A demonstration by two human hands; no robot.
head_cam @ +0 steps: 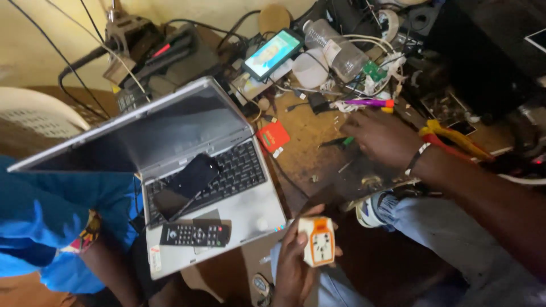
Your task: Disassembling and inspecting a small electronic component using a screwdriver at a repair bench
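In the head view, a clear plastic bottle lies on its side among cables at the back of the bench; what it holds cannot be made out. A small red packet lies flat beside the open laptop. The left hand has its fingers closed around a white and orange plug adapter, low in the middle. The right hand rests over the bench, fingers loosely curled, holding nothing visible. A remote and a dark phone lie on the laptop.
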